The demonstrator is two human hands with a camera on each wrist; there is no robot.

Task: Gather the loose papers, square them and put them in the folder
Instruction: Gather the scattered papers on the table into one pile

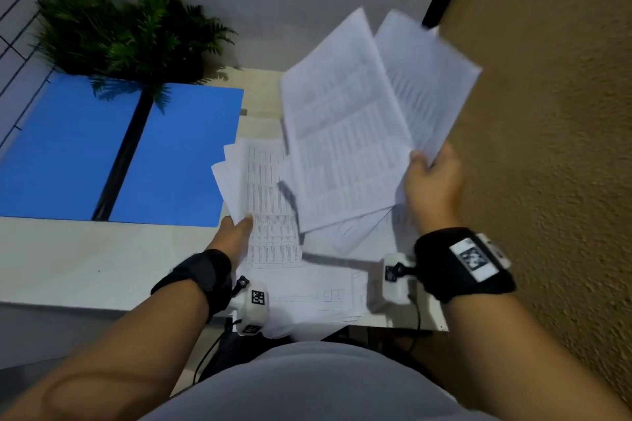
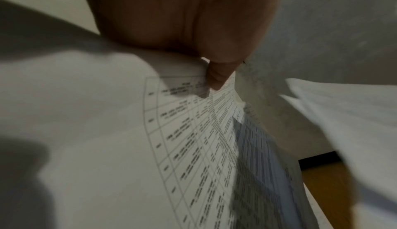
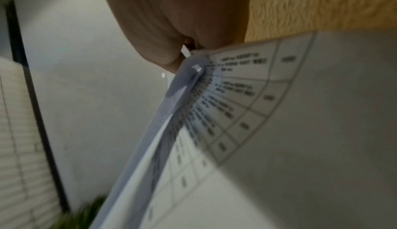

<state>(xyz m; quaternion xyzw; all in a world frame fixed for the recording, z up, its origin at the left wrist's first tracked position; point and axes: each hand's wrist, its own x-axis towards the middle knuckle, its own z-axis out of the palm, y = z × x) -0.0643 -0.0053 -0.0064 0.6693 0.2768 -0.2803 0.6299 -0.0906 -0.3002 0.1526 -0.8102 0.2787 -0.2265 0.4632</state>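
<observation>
Nearest, loose papers [image 1: 307,294] lie on the desk [image 1: 68,260]. The left hand [image 1: 232,236] pinches a few sheets [image 1: 263,188]; the right hand [image 1: 432,181] grips a splayed fan [image 1: 345,133] by one corner — it could slip and scatter. Farther left, the folder [image 1: 178,154] lies open.

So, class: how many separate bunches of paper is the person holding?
2: one fanned bunch raised in the right hand, one gripped by the left hand. More sheets lie on the table.
</observation>
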